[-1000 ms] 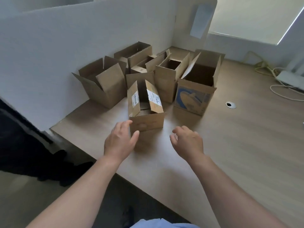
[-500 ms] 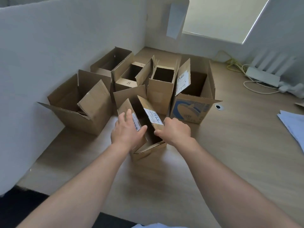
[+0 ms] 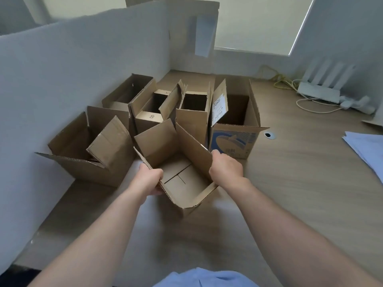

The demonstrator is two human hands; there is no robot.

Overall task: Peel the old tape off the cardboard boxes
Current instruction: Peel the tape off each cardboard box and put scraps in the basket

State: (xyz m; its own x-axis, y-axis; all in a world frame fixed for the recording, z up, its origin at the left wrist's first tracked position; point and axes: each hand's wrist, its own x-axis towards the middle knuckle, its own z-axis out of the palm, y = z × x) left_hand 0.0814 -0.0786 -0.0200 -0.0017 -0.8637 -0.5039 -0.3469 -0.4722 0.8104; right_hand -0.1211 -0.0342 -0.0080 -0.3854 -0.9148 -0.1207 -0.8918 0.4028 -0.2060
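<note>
Gripping the small box (image 3: 187, 183) with both hands, a person leans over a wooden desk (image 3: 290, 193). The left hand (image 3: 148, 179) is curled round the edge of the box's left flap, thumb on the inner face. The right hand (image 3: 226, 168) is curled over the edge of the right flap, knuckles toward the camera. The flaps are spread wide, so the box floor and its seam lines show. Tape on this box cannot be made out.

The small box sits at the near front of a cluster of open cardboard boxes, all with their flaps up:
- Large box (image 3: 83, 162), just left of it, against the white partition (image 3: 83, 59).
- Back-left box (image 3: 126, 94), along the partition.
- Box marked "8" (image 3: 148, 118), behind the small box.
- Tall narrow box (image 3: 192, 121), touching the small box's rear right.
- Blue-printed box (image 3: 234, 141), just right of that, with a white label (image 3: 219, 106) on its raised left flap.

A round cable hole (image 3: 269, 135) lies near the blue-printed box. A white router (image 3: 319, 92) and cables (image 3: 315, 106) sit at the far right. A stack of papers (image 3: 366, 148) lies at the right edge. A blue shirt (image 3: 203, 278) shows at the bottom of the view.
</note>
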